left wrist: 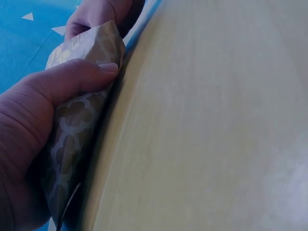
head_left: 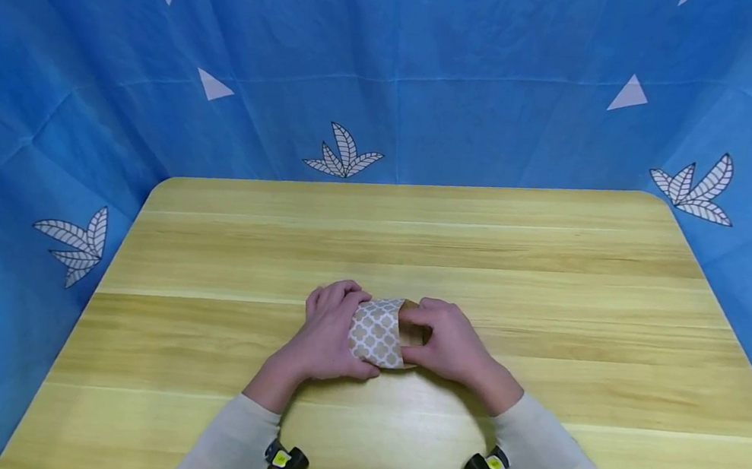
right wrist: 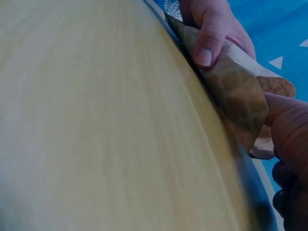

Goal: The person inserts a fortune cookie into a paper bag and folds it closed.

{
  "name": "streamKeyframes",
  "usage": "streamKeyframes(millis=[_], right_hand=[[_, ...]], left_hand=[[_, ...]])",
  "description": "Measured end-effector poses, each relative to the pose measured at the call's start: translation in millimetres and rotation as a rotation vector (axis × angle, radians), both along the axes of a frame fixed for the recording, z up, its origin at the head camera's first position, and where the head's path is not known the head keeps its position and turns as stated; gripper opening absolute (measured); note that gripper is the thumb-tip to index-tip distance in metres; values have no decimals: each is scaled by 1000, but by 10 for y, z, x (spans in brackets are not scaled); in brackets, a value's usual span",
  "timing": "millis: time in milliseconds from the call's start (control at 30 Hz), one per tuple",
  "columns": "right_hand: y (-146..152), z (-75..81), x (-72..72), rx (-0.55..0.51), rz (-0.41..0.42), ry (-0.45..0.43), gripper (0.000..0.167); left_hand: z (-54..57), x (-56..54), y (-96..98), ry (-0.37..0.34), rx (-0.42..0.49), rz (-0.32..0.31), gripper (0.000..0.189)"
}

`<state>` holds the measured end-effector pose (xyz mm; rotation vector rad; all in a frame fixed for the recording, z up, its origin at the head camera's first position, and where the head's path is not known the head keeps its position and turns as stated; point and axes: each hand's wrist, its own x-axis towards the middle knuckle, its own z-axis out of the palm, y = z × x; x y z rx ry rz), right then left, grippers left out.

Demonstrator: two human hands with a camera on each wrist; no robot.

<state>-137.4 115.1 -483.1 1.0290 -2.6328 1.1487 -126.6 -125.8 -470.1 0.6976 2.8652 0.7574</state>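
A small paper bag (head_left: 377,332) with a white lattice pattern on tan lies on its side on the table, its mouth turned to the right. My left hand (head_left: 331,333) grips its closed end, the thumb across the near face, as the left wrist view shows. Beside the mouth, my right hand (head_left: 449,341) has its thumb and a finger inside the opening, set apart from each other. The bag hides those fingertips, so whether they pinch anything does not show. In the right wrist view a brown edge (right wrist: 276,86) shows at the bag's mouth.
The bag rests on a light wood-grain table (head_left: 415,254) with rounded far corners. A blue cloth (head_left: 438,35) with white triangles and leaf shapes hangs behind and beside it. Each sleeve carries a small black strap device (head_left: 286,460) at the wrist.
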Motion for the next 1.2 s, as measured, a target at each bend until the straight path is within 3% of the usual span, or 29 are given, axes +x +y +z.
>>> streamKeyframes(millis=[267, 400, 733, 1000, 1200], right_hand=[[18, 40, 46, 37, -55, 14, 47], [11, 15, 43, 65, -43, 15, 47], [-50, 37, 25, 125, -29, 81, 35], [53, 83, 58, 32, -72, -24, 41], [138, 146, 145, -34, -227, -110, 29]], left_hand=[[-8, 7, -7, 16, -4, 6, 105], [-15, 6, -4, 16, -13, 9, 105], [-3, 8, 9, 28, -1, 5, 104], [5, 15, 19, 23, -6, 17, 104], [-8, 16, 20, 25, -15, 36, 103]])
